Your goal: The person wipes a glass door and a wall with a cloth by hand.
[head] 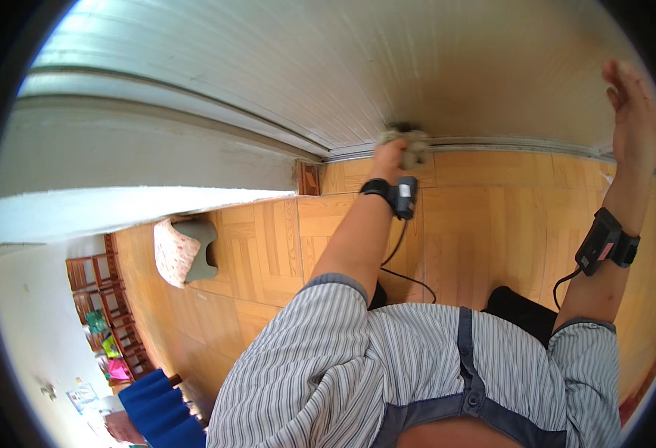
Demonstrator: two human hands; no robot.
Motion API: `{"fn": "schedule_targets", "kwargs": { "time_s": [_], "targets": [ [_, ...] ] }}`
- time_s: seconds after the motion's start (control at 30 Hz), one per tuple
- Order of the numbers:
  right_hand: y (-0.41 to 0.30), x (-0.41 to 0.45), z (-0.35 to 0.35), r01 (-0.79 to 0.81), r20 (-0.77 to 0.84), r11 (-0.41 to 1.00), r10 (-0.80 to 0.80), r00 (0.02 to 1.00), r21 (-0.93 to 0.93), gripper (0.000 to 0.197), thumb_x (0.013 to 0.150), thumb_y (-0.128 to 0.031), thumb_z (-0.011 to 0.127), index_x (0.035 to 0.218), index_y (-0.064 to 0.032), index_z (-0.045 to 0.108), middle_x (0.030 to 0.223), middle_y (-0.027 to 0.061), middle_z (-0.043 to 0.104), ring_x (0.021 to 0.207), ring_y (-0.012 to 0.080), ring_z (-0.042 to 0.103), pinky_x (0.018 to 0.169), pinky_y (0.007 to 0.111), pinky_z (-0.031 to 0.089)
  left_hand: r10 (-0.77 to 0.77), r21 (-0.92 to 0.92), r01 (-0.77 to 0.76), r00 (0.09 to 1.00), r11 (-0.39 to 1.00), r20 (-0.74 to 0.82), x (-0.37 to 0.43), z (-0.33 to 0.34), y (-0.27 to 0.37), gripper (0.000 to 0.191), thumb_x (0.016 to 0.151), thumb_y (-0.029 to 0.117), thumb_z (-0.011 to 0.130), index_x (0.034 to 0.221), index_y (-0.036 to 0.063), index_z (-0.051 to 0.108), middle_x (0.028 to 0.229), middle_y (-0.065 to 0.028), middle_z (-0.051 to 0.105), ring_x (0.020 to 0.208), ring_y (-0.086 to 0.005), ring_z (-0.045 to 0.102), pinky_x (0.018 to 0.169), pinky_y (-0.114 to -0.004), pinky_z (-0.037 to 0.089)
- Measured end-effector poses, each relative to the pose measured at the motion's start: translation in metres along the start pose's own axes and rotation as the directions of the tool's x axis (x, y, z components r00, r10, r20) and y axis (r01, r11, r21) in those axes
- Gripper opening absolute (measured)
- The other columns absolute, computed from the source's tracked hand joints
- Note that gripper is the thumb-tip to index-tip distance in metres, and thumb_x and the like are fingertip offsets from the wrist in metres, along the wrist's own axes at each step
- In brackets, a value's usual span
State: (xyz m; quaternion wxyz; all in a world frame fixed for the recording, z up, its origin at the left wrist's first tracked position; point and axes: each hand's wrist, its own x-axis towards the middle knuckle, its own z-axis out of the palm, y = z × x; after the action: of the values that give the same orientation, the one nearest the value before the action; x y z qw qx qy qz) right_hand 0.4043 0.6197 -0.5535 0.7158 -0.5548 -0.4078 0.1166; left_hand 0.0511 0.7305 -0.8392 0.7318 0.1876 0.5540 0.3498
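My left hand (390,157) grips a crumpled, pale cloth (416,150) with dark marks. Motion blurs both a little. The cloth is at the foot of a pale ribbed panel (328,61), beside the metal track (490,143) along its bottom. At the far right, my right hand (636,120) is raised with nothing in it. Its fingers are stretched out, and I cannot tell whether it touches the panel. Each wrist wears a strapped black device with a cable.
Wood-patterned tiles (473,224) cover the floor. On the left a pale wall (137,151) juts out beside the panel. Beyond it stands a grey stool (196,246) with a patterned cloth (174,252) on it. Brown wooden racks (118,297) and a blue cloth (160,411) are farther left.
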Motion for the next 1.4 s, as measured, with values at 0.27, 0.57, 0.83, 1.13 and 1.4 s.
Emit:
{"fn": "schedule_targets", "kwargs": {
  "time_s": [0.27, 0.57, 0.83, 1.13, 1.4],
  "targets": [
    [0.058, -0.101, 0.049, -0.622, 0.536, 0.557, 0.807, 0.249, -0.551, 0.060, 0.087, -0.056, 0.058, 0.133, -0.0183, 0.052, 0.121, 0.0054, 0.059, 0.102, 0.0177, 0.059, 0.079, 0.038, 0.053, -0.070, -0.141, 0.190, 0.799, 0.972, 0.598, -0.112, 0.113, 0.021, 0.033, 0.093, 0.024, 0.058, 0.119, 0.0035, 0.056, 0.117, -0.0119, 0.061, 0.110, -0.0258, 0.058, 0.098, -0.036, 0.047],
    [0.163, -0.227, 0.093, -0.990, 0.588, 0.139, 0.802, 0.101, -0.019, 0.036, 0.084, -0.020, 0.069, 0.117, -0.0096, 0.060, 0.107, 0.0053, 0.064, 0.098, 0.0213, 0.062, 0.078, 0.039, 0.055, -0.124, 0.815, -0.219, 0.935, 0.537, 0.333, -0.116, 0.064, 0.054, 0.085, 0.082, 0.072, 0.051, 0.133, 0.0037, 0.051, 0.138, -0.0135, 0.049, 0.131, -0.0309, 0.037, 0.107, -0.049, 0.027],
    [0.269, -0.218, 0.088, -0.865, 0.504, 0.493, 0.772, 0.388, -0.089, 0.027, 0.079, -0.011, 0.068, 0.104, -0.0012, 0.061, 0.101, 0.0099, 0.063, 0.087, 0.0266, 0.062, 0.068, 0.042, 0.055, -0.081, 0.712, -0.067, 0.982, 0.699, 0.172, -0.097, -0.013, 0.047, 0.057, 0.092, 0.053, 0.052, 0.126, 0.0085, 0.058, 0.127, -0.0056, 0.057, 0.111, -0.0205, 0.050, 0.093, -0.035, 0.036],
    [0.347, -0.142, -0.029, -0.373, 0.300, 0.703, 0.636, 0.711, -0.606, 0.031, 0.081, -0.027, 0.062, 0.100, -0.0036, 0.067, 0.098, 0.0116, 0.068, 0.086, 0.0260, 0.064, 0.070, 0.036, 0.049, 0.058, 0.531, -0.086, 0.996, 0.843, 0.068, -0.097, -0.057, 0.075, 0.051, 0.095, 0.048, 0.051, 0.122, 0.0051, 0.059, 0.115, -0.0066, 0.064, 0.089, -0.0152, 0.057, 0.072, -0.026, 0.041],
    [0.451, -0.114, -0.217, -0.062, 0.010, 0.331, 0.211, 0.977, -0.942, 0.032, 0.093, -0.025, 0.046, 0.120, -0.0155, 0.060, 0.115, 0.0137, 0.065, 0.091, 0.0312, 0.065, 0.076, 0.041, 0.050, 0.042, 0.336, -0.114, 0.976, 0.935, 0.213, -0.073, -0.045, 0.063, 0.047, 0.097, 0.044, 0.050, 0.122, 0.0040, 0.058, 0.117, -0.0082, 0.063, 0.091, -0.0177, 0.059, 0.073, -0.028, 0.043]
  ]
}}
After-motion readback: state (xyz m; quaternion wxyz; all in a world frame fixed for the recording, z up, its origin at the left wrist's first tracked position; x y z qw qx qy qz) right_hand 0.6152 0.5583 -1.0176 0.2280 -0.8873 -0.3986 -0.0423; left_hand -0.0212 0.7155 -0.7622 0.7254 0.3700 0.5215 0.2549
